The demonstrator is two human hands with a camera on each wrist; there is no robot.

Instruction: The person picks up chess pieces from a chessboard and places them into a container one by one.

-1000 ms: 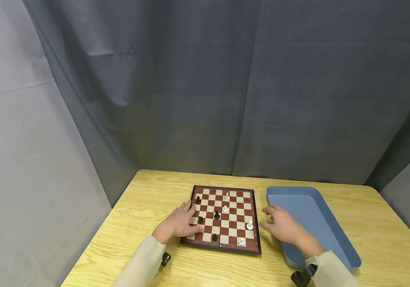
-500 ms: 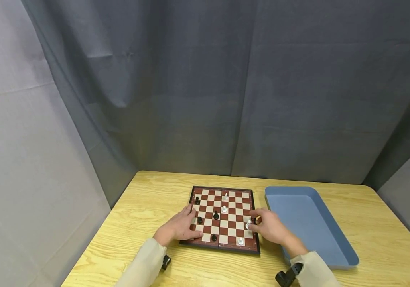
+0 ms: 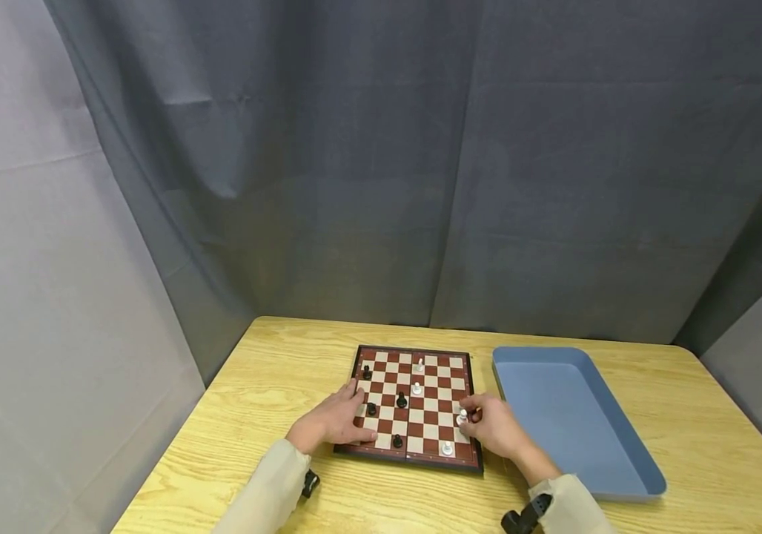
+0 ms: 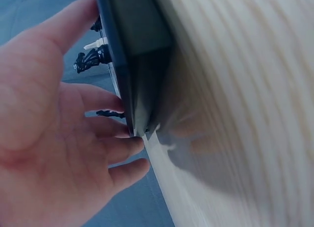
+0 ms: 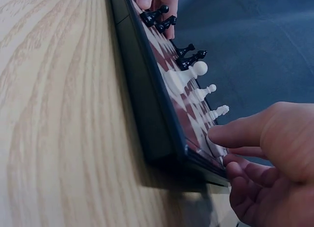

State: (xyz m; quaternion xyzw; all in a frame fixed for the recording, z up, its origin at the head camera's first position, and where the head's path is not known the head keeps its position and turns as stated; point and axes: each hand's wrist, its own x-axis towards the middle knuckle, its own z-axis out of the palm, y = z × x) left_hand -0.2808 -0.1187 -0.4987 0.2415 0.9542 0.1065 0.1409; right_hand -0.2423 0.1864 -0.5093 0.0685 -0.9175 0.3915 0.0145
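White and small, a chess piece [image 3: 463, 417] is held pinched in the right hand [image 3: 496, 429] at the right side of the chessboard [image 3: 431, 417]. The board's left edge is touched by the left hand [image 3: 331, 420], its thumb and fingers apart. A blue tray [image 3: 574, 415] is placed nearby.

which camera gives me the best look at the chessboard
The head view: it takes in nearly the whole checkered top of the chessboard, apart from what the left hand and right hand cover. The left wrist view shows mostly its dark side; the right wrist view shows its side and a steeply slanted stretch of squares.
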